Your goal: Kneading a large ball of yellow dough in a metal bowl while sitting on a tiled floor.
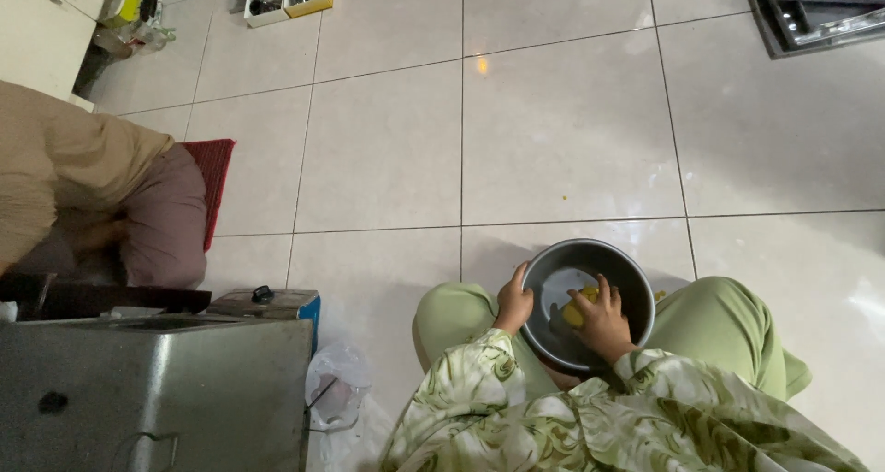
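Metal bowl (590,269) sits in the lap, between green-clad knees. Left hand (513,304) clamps its near rim; right hand (604,320) is inside, fingers curled on a yellow lump (579,308). Beyond, pale floor tiles (553,131); far left, a red mat (214,172).

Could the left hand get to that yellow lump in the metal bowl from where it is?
Probably yes: the left hand grips the rim of the metal bowl, beside the yellow lump. Only the right hand covers it.

bowl (627,278) on lap, metal box (157,389) left
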